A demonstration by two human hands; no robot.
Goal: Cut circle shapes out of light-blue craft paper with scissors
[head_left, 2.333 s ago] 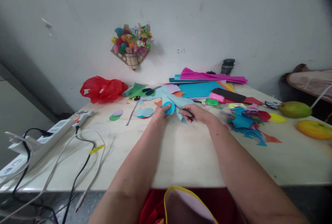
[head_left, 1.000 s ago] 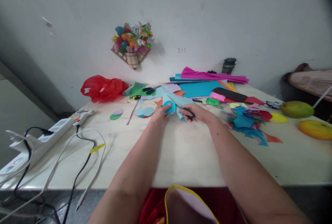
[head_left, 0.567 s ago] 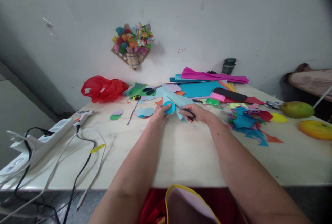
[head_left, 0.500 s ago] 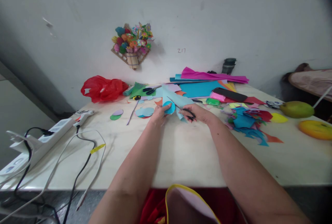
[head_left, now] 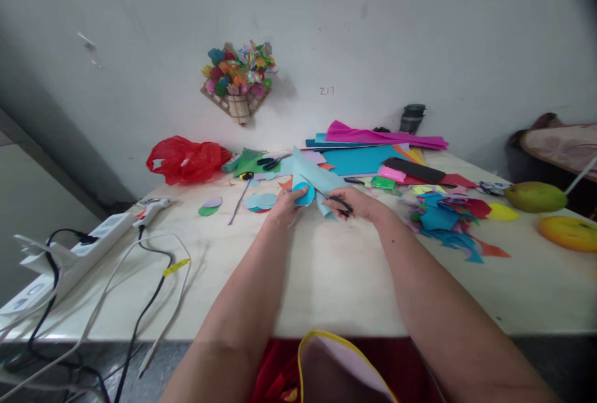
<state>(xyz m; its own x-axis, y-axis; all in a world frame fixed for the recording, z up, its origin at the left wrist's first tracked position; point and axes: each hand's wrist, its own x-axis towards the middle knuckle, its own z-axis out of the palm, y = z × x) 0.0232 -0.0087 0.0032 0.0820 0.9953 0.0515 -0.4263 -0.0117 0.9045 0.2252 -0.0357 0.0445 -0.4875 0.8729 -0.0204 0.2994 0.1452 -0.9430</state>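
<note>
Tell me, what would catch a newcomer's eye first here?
Probably the colourful flower bouquet on the wall, left of centre, and the crumpled red bag at the back left of the table. In the middle, the left fingers hold a bright blue disc and pale blue sheet, while the right fingers hold black-handled scissors beside the disc.

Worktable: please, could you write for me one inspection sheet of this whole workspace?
Surface: pale tabletop, partly covered by paper scraps.
Work things: blue disc over light blue sheet; scissors across the sheet, blade opening unclear.
Clutter: red bag, fruits, power strip.
Hands: left hand pinches disc and sheet; right hand grips scissors.
Cables: black cable and white cable hang over the front edge.
Surroundings: wall with flower ornament.
</note>
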